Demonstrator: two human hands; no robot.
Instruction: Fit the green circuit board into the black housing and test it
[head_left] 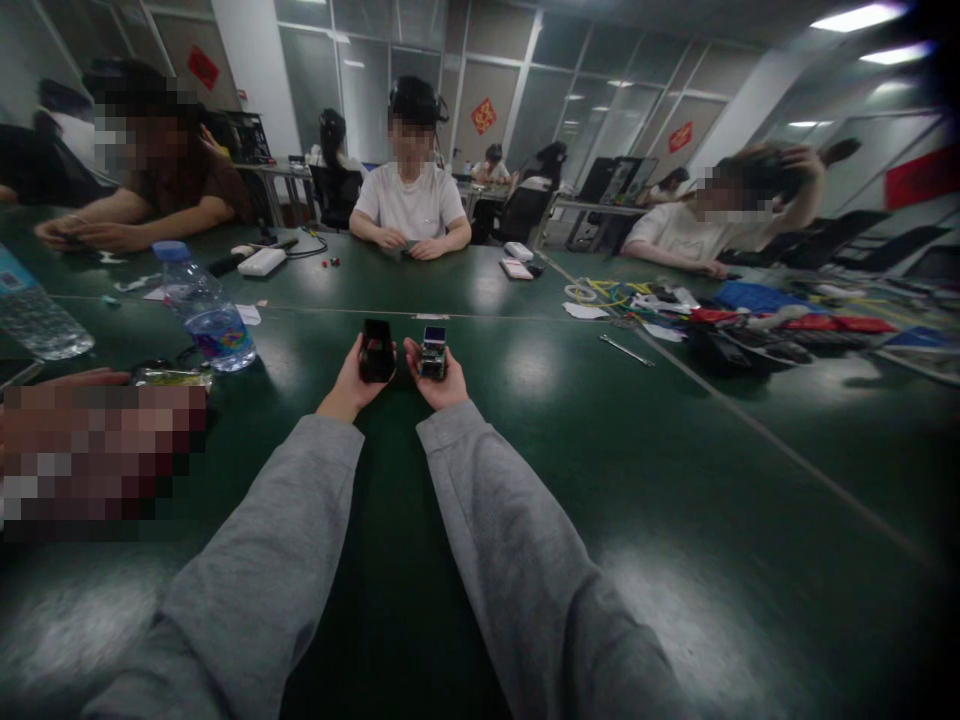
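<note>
Black case held in the left hand — dark hollow facing the wearer — and, just right of it, circuit board cradled in the right hand's curled fingers.

Your view is dim, lit by ceiling lights high above and well to the right of your right hand. Pale, blurry glare sits on the desk to the right of that hand and, closer to you, on both outer sides. Far right, the edge sinks into black. Wide-angle distortion slants the bottles left of your left hand; the background beyond both looks soft, and coarse pixel blocks hide an area to the left.
</note>
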